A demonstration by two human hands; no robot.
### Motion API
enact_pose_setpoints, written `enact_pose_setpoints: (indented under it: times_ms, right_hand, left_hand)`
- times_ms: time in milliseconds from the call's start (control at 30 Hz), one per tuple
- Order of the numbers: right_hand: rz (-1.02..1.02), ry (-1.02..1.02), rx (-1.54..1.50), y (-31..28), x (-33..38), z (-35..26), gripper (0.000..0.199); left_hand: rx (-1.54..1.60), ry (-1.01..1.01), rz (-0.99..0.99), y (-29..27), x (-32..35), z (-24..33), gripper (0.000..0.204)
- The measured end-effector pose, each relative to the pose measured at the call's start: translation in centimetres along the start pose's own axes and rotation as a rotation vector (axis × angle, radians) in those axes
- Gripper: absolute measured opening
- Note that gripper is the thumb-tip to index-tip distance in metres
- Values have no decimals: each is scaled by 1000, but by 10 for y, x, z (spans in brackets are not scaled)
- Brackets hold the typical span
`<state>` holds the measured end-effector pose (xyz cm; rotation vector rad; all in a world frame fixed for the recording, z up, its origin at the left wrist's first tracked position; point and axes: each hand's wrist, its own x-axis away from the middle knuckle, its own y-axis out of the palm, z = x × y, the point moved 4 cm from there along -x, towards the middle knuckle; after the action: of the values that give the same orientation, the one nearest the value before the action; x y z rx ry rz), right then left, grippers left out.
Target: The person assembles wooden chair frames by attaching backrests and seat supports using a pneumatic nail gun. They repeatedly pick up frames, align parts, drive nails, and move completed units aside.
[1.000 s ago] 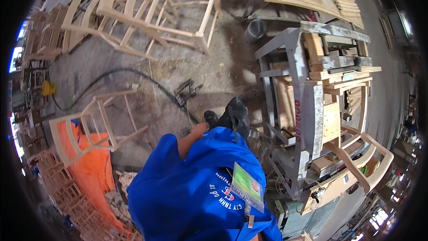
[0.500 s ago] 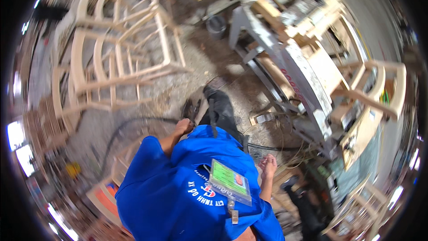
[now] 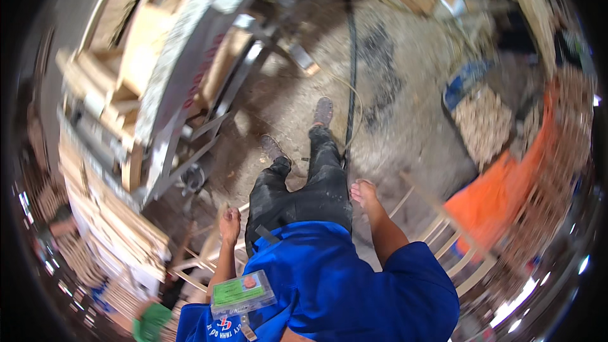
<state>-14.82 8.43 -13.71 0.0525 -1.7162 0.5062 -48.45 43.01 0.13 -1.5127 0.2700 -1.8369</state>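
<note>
Your left hand (image 3: 229, 223) hangs beside your black trousers (image 3: 297, 196), its fingers curled into a narrow grip, and you cannot tell from this view whether anything sits inside them. Your right hand (image 3: 363, 192) is on the other side of the trousers, fingers loosely bent with a narrow gap; its palm is hidden, so its grip cannot be told for certain either. The pale wooden chair (image 3: 448, 245) lies to your right, near that forearm but apart from the hand, with an orange cloth (image 3: 506, 183) beside it. Near your left forearm shows part of a pale wooden frame (image 3: 190, 280), blurred. Further left stands a grey workbench (image 3: 174, 69) with wood pieces on it, and a stack of boards (image 3: 107, 221) lies just beyond its near end. Ahead, your shoes (image 3: 323, 111) are on the concrete floor (image 3: 411, 133), one in front of the other. A black hose (image 3: 352, 57) runs along the floor, just beside your right foot.
</note>
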Motion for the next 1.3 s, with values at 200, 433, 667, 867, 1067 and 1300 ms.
enact_pose_setpoints:
  times_ms: [200,433,667,867,1067,1300]
  right_hand:
    - [-40,152,-287,38,-76,97,20]
    - [-24,230,-519,105,-229,124,19]
    - [73,348,-724,165,-400,204,20]
    - [272,327,-853,150,-484,199,34]
    - [200,66,-743,146,-381,142,22]
    - [228,-304,624,25,-171,77,41]
  left_hand:
    - [-543,120,-200,43,-53,46,51]
    - [-943,182,-173,131,-146,90,70]
    - [-1143,412,-71,190,-199,118,70]
    - [-1155,311,-104,210,-244,109,78]
    - [-1111,292,-134,197,-218,167,76]
    - [-1000,237,-242,148,-171,174,72]
